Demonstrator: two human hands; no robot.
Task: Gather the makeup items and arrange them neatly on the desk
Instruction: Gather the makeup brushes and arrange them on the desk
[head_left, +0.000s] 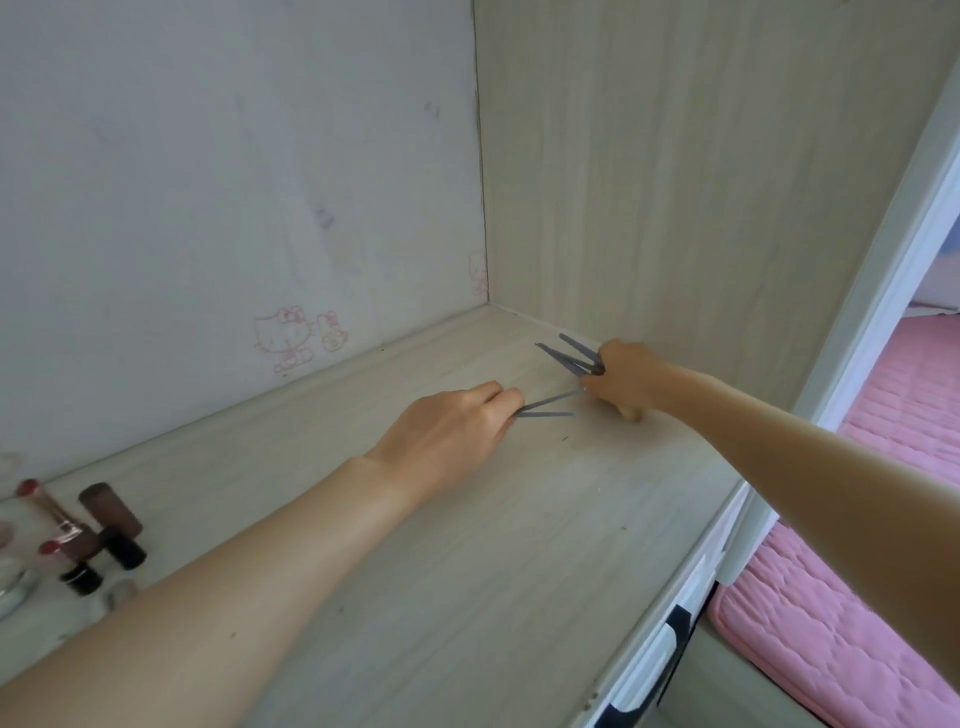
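Two hands gather thin grey sticks in a table's far corner.

The left hand (447, 436) pinches two grey sticks (545, 408) at its fingertips; just beyond, the right hand (623, 382) grips a fanned bunch (571, 356) against the wooden side panel (701, 182). Lipsticks (52, 512) and small bottles (122, 545) lie well behind the left forearm.

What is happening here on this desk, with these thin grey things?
A person is gathering tweezers near the desk's far right corner. The left hand pinches one pair of tweezers lying on the surface. The right hand holds several more tweezers in its grip, their tips pointing toward the corner. Lipsticks and small bottles wait at the left edge.
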